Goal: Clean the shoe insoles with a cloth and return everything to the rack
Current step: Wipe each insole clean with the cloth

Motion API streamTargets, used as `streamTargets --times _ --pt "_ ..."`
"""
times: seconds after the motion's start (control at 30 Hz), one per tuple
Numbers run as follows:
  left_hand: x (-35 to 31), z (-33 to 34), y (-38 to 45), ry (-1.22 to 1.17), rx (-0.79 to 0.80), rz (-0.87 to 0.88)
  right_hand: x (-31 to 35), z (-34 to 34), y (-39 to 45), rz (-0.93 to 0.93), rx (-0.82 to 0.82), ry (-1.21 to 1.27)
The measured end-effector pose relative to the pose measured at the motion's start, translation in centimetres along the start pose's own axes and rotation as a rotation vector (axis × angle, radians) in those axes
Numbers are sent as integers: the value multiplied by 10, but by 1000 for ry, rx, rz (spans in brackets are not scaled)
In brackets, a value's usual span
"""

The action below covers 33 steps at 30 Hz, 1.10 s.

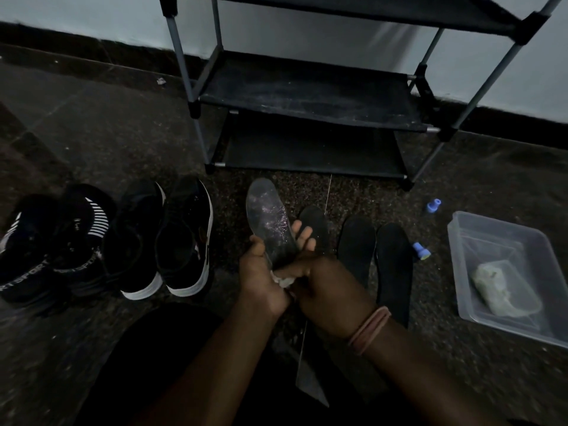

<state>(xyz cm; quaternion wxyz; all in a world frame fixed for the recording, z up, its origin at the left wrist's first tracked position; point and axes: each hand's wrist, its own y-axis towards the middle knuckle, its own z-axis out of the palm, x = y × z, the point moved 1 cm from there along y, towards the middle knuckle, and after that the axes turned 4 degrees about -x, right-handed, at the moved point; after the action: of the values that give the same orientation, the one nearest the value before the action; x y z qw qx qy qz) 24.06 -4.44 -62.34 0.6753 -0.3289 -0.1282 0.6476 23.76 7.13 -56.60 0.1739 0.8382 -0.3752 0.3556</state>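
— Clear plastic is what the tub (504,281) at the right is made of? What is kept in it?

— Yes, it is a see-through tub on the dark floor (92,124). One crumpled pale rag (495,285) is seen inside it, near the lower corner. Two small blue caps (434,206) are placed on the floor just beside the tub, on its left.

— And where is the insole being cleaned?

— A grey, stained insole (270,221) is held up between both hands, in the middle of the view, with its toe end pointed away toward the rack. Its heel end is gripped by the left hand (261,279), whose fingers are curled around it from the left. The right hand (325,287) is closed on a small white cloth (284,279), which is pressed against the heel part of the insole; some of its fingers are seen behind the insole's right edge. A pink band (368,329) is worn on the right wrist.

— What else is around?

— Three black insoles (393,269) are laid flat on the floor to the right of the hands; the nearest one is partly hidden behind the right hand. Four dark shoes (184,235) are lined up at the left. The black shoe rack (307,96) is stood against the wall, behind the raised insole, and its lower shelves are bare and dusty.
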Motion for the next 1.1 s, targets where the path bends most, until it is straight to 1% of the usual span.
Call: streamTargets --times 0.07,0.13,0.17,0.23,0.33,0.4,0.47,0.57,0.63,0.7,0.73,0.8,0.87,0.93,1.03,1.1 --pt "3 2 1 1 3 -26 -9 -7 2 60 -91 -2" --pt "5 2 1 -12 5 -47 -19 -4 2 56 -216 -140" --pt "6 2 2 -9 8 -54 -20 -1 1 44 -238 -202" --pt "6 0 2 1 12 -64 -20 6 1 45 -200 -209" --pt "6 -5 4 20 18 -69 -14 1 3 6 -59 -63" --pt "7 -6 5 27 13 -76 -12 -3 3 -28 2 -53" --pt "8 -5 6 13 -4 -80 -11 -6 4 -50 -18 -114" --pt "12 -4 5 5 23 -125 -26 -1 6 -53 -146 -319" --pt "21 -5 3 53 39 -184 -41 0 8 -5 -241 -378" --pt "30 -2 -1 122 61 -222 -48 -5 8 142 -252 -388" --pt "34 -1 -3 145 73 -236 -51 -12 8 195 -292 -407" --pt "39 -1 -4 196 89 -249 -57 -25 9 226 -324 -488" --pt "39 -3 -4 227 102 -241 -57 -29 10 233 -310 -509" --pt "35 -6 -3 217 128 -225 -52 -27 10 230 -244 -446" --pt "30 -9 2 166 122 -209 -34 -14 7 156 -111 -368" --pt "29 -11 5 160 153 -238 -20 -4 4 94 -42 -306"
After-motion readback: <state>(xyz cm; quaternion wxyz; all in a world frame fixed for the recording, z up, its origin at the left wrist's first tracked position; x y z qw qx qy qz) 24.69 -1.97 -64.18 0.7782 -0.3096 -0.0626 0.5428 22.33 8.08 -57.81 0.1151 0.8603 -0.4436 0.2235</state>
